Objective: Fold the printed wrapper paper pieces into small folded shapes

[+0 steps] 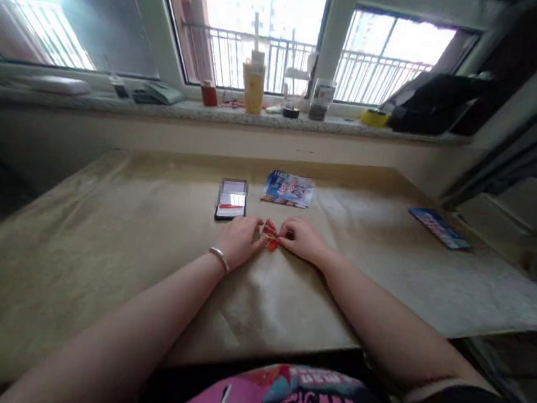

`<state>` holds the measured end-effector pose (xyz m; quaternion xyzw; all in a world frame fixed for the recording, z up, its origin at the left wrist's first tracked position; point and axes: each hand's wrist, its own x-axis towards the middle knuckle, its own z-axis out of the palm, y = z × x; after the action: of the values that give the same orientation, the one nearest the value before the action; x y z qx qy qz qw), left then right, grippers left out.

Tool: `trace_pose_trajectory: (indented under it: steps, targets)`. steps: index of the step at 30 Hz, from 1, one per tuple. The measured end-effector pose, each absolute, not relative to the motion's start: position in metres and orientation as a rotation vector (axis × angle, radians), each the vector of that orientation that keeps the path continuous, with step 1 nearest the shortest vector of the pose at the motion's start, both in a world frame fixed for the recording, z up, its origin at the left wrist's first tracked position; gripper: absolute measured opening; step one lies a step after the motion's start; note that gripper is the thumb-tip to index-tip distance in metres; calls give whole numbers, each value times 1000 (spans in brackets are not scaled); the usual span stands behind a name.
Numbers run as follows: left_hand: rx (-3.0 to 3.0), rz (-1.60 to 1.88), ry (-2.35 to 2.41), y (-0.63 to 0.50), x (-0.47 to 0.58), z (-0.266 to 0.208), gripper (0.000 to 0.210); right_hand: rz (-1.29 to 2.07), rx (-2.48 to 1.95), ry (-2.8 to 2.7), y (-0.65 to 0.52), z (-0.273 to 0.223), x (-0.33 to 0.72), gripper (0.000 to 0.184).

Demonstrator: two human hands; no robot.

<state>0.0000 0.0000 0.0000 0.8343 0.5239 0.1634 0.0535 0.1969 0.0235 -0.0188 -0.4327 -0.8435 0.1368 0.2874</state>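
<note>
A small red folded piece (271, 229) with light markings, paper or wrapper by its look, is held just above or on the table between my hands. My right hand (303, 237) pinches its right side between thumb and fingertips. At its left edge, my left hand (241, 239), with a silver bangle on the wrist, has curled fingers and thumb closed on it. Fingertips hide part of the piece, so its exact shape is hard to make out. A phone (231, 199) with a lit screen lies just beyond my left hand.
A stack of blue printed cards or booklets (289, 188) lies beyond the hands. Another blue booklet (439, 228) rests at the right on the covered table (151, 234). On the windowsill stand a yellow drink cup (253, 88), a red container (209, 94) and a black bag (437, 104).
</note>
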Motion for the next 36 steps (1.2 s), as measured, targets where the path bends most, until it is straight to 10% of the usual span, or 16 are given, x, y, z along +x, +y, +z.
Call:
trace_pose_trajectory:
  steps: [36]
  targets:
    - [2851, 504, 1180, 19, -9, -4, 23, 153, -968, -2469, 23, -10, 202, 22]
